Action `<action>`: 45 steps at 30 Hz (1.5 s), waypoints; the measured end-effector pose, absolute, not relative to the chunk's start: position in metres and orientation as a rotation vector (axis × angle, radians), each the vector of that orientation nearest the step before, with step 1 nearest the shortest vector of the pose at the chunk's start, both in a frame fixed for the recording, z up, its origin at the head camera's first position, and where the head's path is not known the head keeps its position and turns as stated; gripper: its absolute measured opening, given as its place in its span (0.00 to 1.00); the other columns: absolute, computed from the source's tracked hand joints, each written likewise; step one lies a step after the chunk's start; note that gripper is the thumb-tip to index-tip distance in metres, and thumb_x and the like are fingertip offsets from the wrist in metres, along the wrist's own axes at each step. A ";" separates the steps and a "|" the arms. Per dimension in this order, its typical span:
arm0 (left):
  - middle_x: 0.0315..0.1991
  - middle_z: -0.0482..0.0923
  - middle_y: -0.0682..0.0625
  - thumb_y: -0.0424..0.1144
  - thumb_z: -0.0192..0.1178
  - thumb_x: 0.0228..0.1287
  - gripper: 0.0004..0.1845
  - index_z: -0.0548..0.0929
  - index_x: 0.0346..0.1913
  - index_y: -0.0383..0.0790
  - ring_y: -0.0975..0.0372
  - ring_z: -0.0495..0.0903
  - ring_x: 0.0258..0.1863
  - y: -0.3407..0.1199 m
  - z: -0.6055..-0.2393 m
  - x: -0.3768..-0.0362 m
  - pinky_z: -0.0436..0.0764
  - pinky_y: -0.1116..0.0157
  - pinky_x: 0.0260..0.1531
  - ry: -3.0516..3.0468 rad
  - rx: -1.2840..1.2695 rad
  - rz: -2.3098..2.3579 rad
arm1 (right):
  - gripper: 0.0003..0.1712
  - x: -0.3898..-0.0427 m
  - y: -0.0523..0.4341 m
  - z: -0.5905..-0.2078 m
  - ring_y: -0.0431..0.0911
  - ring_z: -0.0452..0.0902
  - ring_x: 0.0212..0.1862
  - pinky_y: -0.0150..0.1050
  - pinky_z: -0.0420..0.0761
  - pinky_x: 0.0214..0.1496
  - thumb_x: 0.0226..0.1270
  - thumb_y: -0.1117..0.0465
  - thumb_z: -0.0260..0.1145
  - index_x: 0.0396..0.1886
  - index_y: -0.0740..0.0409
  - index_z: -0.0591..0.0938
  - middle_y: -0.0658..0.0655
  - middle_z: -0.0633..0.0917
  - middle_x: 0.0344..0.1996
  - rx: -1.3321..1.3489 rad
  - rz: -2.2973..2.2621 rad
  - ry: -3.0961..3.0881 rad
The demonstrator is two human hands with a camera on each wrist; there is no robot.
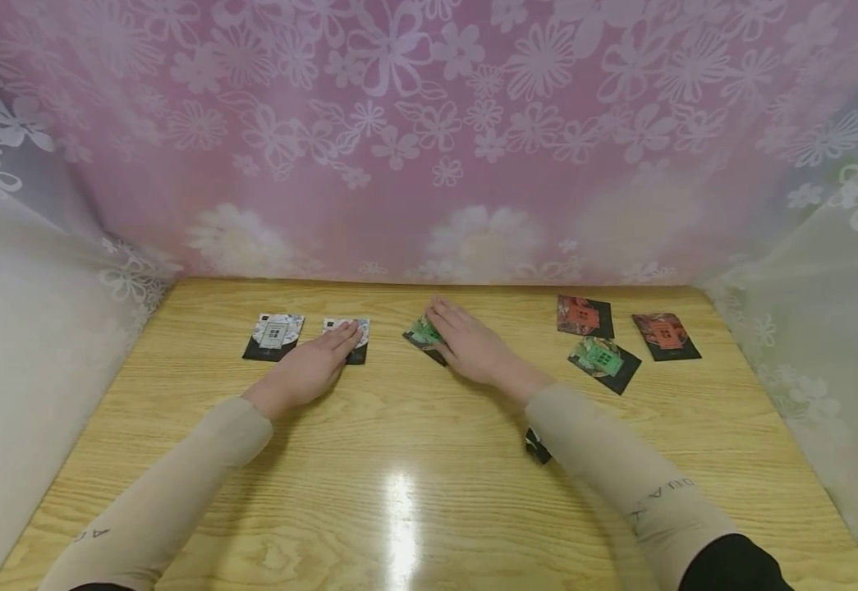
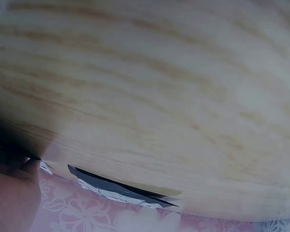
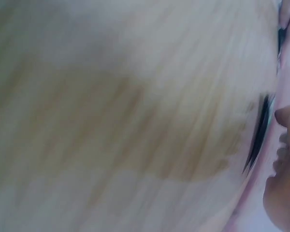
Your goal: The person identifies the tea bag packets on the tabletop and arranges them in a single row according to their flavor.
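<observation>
While the green pkt [image 1: 421, 334] is being covered by the R hand [image 1: 477, 346] before the middle of the curtain [image 1: 399, 176], a slip is being risked: if too much push is being given by the flat fingers, the pkt may be turned askew. The white pkt [image 1: 364, 333], before the curtain's left part, is being touched by the L hand [image 1: 310, 369] and may be dragged by uneven lifting. Both hands are being held well apart, w/ fingers approx. straight; nothing is being gripped. The green pkt is lying diagonally: its green end is pointing leftward to the curtain, its black end rightward, away from it; the long axis is apparently following this slant, tho partly hidden.
</observation>
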State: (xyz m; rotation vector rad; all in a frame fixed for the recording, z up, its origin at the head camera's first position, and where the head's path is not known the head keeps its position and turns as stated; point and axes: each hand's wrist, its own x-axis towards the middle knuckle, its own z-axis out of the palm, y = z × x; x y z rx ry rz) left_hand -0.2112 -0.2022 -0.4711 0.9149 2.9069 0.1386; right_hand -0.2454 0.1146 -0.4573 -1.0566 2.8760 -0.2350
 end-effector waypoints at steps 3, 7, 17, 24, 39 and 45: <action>0.86 0.55 0.40 0.37 0.45 0.87 0.30 0.57 0.85 0.36 0.46 0.58 0.84 -0.204 -0.471 -0.210 0.63 0.46 0.84 2.908 0.909 0.145 | 0.36 -0.249 0.122 -0.457 0.59 0.48 0.87 0.54 0.51 0.91 0.87 0.59 0.52 0.86 0.65 0.56 0.65 0.55 0.86 -1.168 -0.219 2.814; 0.85 0.55 0.40 0.37 0.45 0.87 0.30 0.58 0.85 0.36 0.45 0.58 0.84 -0.207 -0.471 -0.209 0.63 0.46 0.84 2.915 0.908 0.130 | 0.36 -0.254 0.125 -0.461 0.56 0.46 0.88 0.53 0.50 0.91 0.87 0.57 0.50 0.87 0.62 0.53 0.62 0.53 0.87 -1.260 -0.158 2.756; 0.85 0.55 0.40 0.37 0.45 0.86 0.30 0.57 0.85 0.35 0.46 0.57 0.85 -0.200 -0.472 -0.211 0.61 0.47 0.85 2.903 0.904 0.147 | 0.35 -0.253 0.124 -0.466 0.58 0.49 0.87 0.53 0.52 0.91 0.88 0.58 0.50 0.86 0.63 0.56 0.64 0.54 0.86 -1.357 -0.107 2.707; 0.86 0.54 0.41 0.38 0.46 0.86 0.31 0.57 0.85 0.36 0.47 0.57 0.85 -0.200 -0.471 -0.211 0.60 0.47 0.85 2.898 0.878 0.111 | 0.35 -0.253 0.125 -0.468 0.56 0.49 0.88 0.53 0.52 0.91 0.89 0.56 0.49 0.87 0.61 0.56 0.62 0.54 0.87 -1.349 -0.108 2.710; 0.86 0.54 0.41 0.39 0.46 0.86 0.31 0.57 0.85 0.36 0.47 0.57 0.85 -0.203 -0.473 -0.214 0.62 0.47 0.85 2.895 0.909 0.124 | 0.34 -0.241 0.114 -0.468 0.58 0.45 0.88 0.55 0.50 0.92 0.90 0.56 0.46 0.87 0.63 0.53 0.65 0.51 0.87 -1.149 -0.198 2.743; 0.85 0.55 0.40 0.38 0.46 0.86 0.30 0.58 0.84 0.35 0.47 0.58 0.84 -0.203 -0.475 -0.214 0.62 0.48 0.85 2.907 0.928 0.113 | 0.34 -0.232 0.104 -0.471 0.57 0.42 0.89 0.56 0.46 0.92 0.90 0.54 0.45 0.87 0.61 0.53 0.63 0.48 0.87 -0.999 -0.195 2.792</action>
